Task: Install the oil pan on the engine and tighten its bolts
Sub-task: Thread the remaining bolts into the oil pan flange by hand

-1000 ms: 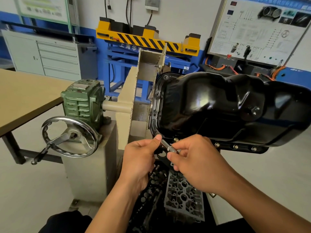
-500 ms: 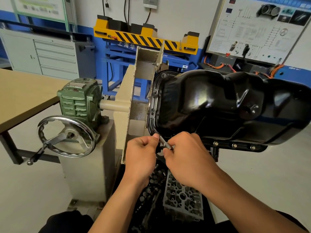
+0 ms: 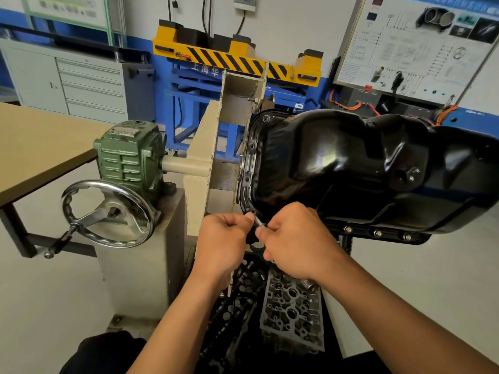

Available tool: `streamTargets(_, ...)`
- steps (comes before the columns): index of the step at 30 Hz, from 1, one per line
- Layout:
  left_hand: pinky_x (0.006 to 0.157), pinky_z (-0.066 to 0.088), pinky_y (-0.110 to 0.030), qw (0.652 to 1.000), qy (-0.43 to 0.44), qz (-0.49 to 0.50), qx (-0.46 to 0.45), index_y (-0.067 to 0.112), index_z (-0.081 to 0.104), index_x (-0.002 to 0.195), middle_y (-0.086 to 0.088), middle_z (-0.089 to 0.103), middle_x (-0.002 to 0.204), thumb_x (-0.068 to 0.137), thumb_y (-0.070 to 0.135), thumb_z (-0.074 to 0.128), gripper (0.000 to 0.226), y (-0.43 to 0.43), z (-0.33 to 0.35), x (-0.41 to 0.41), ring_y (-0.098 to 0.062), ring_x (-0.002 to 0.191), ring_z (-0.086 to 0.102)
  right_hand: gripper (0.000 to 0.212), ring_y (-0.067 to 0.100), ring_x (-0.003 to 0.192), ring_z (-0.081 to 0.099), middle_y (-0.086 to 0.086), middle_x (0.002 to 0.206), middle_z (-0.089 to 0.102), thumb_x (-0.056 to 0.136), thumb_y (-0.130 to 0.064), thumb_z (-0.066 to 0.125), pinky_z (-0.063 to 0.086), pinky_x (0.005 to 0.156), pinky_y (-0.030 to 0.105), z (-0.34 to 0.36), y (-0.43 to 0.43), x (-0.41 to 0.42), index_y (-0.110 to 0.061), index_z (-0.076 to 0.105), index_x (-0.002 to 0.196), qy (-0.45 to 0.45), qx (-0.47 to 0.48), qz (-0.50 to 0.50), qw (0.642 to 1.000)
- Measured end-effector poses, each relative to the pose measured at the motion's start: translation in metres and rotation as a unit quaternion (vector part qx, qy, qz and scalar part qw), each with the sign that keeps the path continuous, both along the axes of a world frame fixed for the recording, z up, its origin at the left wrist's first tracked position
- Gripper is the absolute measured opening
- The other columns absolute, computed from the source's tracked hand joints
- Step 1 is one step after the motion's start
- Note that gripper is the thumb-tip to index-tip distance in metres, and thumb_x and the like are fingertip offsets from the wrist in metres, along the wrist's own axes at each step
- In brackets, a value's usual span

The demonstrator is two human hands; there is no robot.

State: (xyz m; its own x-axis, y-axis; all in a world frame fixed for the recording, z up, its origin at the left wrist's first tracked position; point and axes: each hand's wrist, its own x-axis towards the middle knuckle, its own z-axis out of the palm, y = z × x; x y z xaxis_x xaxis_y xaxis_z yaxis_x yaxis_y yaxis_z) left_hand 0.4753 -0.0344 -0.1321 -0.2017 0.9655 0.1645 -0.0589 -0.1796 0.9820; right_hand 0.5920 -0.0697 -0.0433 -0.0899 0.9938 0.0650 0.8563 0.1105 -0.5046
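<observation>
- Since the earlier frames, both hands have been raised, and the bolt (image 3: 258, 222), previously held clear below the flange, has been brought up to the flange's corner hole.
- The bolt is pinched between the thumb tip of the left hand (image 3: 224, 238) and the curled fingers of the right hand (image 3: 294, 244).
- The oil pan (image 3: 364, 168) is seated on the inverted engine (image 3: 291, 311), directly above and to the right of the grip.
- Three fitted bolts (image 3: 377, 233) are seen in the near flange edge, right of the grip. Whether they are tightened cannot be told.
- Unfilled holes are seen in the flange edge just above the grip.
- Progress is judged as partial: the pan is placed and bolts are being started by hand. Remaining bolts and final tightening are outstanding.
- Legible writing: "上海华" on the blue lift (image 3: 210, 76), well above the grip. The wall chart text cannot be read.
</observation>
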Motion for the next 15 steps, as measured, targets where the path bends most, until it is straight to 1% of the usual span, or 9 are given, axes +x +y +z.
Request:
streamTargets(1,0.044,0.035,-0.003,1.0,-0.003,0.003,0.0,-0.015,0.056,0.068,-0.001,0.028,0.047,0.096,0.019,0.065,0.045,0.001,0.001,-0.001,-0.003,0.035,0.03,0.041,0.034,0.06,0.066,0.013,0.068,0.071,0.093,-0.033,0.061,0.055,0.053,0.045,0.0,0.001,-0.001,0.002,0.067,0.073,0.012,-0.01,-0.002,1.0)
streamTargets(2,0.044,0.035,-0.004,1.0,-0.004,0.007,-0.002,-0.016,0.055,0.068,-0.001,0.027,0.047,0.095,0.019,0.066,0.045,0.002,0.002,-0.001,-0.005,0.035,0.028,0.041,0.031,0.053,0.064,0.012,0.064,0.07,0.094,-0.032,0.061,0.054,0.049,0.042,0.0,0.002,-0.001,0.004,0.068,0.073,0.031,-0.021,-0.006,0.999)
streamTargets(4,0.042,0.036,-0.006,1.0,-0.005,0.014,-0.01,-0.013,0.057,0.067,0.0,0.029,0.044,0.093,0.02,0.068,0.043,0.003,0.006,-0.002,-0.008,0.037,0.025,0.041,0.016,0.036,0.056,0.009,0.057,0.069,0.095,-0.029,0.061,0.046,0.038,0.028,-0.003,0.005,-0.002,0.006,0.068,0.075,0.081,-0.049,-0.018,0.995)
streamTargets(5,0.042,0.036,-0.007,1.0,-0.007,0.018,-0.014,-0.01,0.058,0.063,0.002,0.03,0.043,0.093,0.02,0.069,0.043,0.004,0.007,-0.002,-0.008,0.036,0.025,0.04,0.01,0.033,0.053,0.008,0.055,0.068,0.095,-0.027,0.061,0.041,0.036,0.022,-0.004,0.006,-0.004,0.007,0.067,0.077,0.108,-0.063,-0.026,0.992)
streamTargets(6,0.041,0.036,-0.008,1.0,-0.009,0.021,-0.017,-0.008,0.058,0.06,0.004,0.032,0.041,0.092,0.019,0.07,0.043,0.004,0.008,-0.002,-0.007,0.035,0.026,0.039,0.008,0.031,0.052,0.008,0.054,0.067,0.096,-0.026,0.06,0.038,0.036,0.019,-0.005,0.006,-0.005,0.007,0.068,0.078,0.131,-0.07,-0.031,0.988)
streamTargets(8,0.041,0.036,-0.008,0.999,-0.013,0.025,-0.02,-0.003,0.059,0.056,0.007,0.036,0.038,0.091,0.019,0.071,0.043,0.007,0.01,-0.002,-0.003,0.033,0.03,0.037,0.008,0.032,0.052,0.006,0.053,0.067,0.096,-0.026,0.06,0.037,0.036,0.017,-0.008,0.007,-0.008,0.002,0.068,0.074,0.165,-0.074,-0.038,0.983)
streamTargets(10,0.046,0.04,-0.007,0.999,-0.018,0.026,-0.025,0.001,0.062,0.055,0.005,0.046,0.039,0.091,0.019,0.072,0.041,0.009,0.01,-0.002,-0.002,0.037,0.046,0.035,0.007,0.035,0.053,0.004,0.053,0.067,0.096,-0.025,0.06,0.039,0.039,0.018,-0.01,0.006,-0.011,-0.001,0.067,0.072,0.208,-0.085,-0.047,0.973)
streamTargets(12,0.052,0.045,-0.007,0.999,-0.025,0.026,-0.032,0.002,0.065,0.057,-0.002,0.056,0.046,0.089,0.021,0.074,0.038,0.011,0.011,-0.002,-0.007,0.05,0.06,0.029,0.008,0.037,0.053,0.004,0.055,0.067,0.096,-0.022,0.061,0.041,0.04,0.02,-0.013,0.005,-0.013,-0.003,0.064,0.076,0.29,-0.118,-0.065,0.948)
streamTargets(15,0.053,0.048,-0.009,0.998,-0.029,0.038,-0.038,0.014,0.067,0.05,-0.001,0.061,0.048,0.086,0.024,0.077,0.039,0.013,0.013,-0.003,-0.009,0.052,0.061,0.02,0.008,0.038,0.052,0.005,0.056,0.067,0.097,-0.019,0.061,0.04,0.037,0.019,-0.011,0.004,-0.015,-0.003,0.065,0.085,0.401,-0.176,-0.093,0.894)
